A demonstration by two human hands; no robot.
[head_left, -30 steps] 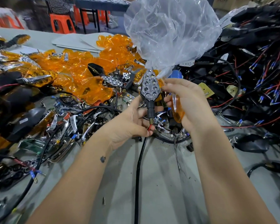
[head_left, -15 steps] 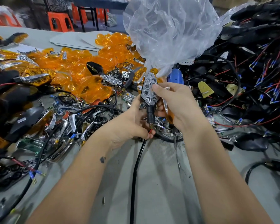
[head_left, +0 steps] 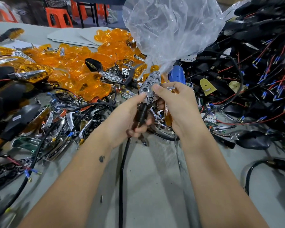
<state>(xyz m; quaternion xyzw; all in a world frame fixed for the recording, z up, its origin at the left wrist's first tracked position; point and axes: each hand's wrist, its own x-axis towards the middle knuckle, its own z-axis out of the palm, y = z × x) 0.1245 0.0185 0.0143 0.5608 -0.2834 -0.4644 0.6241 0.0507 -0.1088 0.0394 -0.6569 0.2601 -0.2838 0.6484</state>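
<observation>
Head cam from my end: left hand (head_left: 127, 119) is wrapped round the black stem (head_left: 142, 112) of the lamp reflector (head_left: 149, 89), and the right hand (head_left: 178, 106) pinches its chrome face, thumb on top. It's held above mid-table (head_left: 155, 178). Orange lenses (head_left: 76, 63) are piled toward the left edge, black wiring (head_left: 253, 63) toward the right, and a plastic bag (head_left: 168, 27) sits just behind.
</observation>
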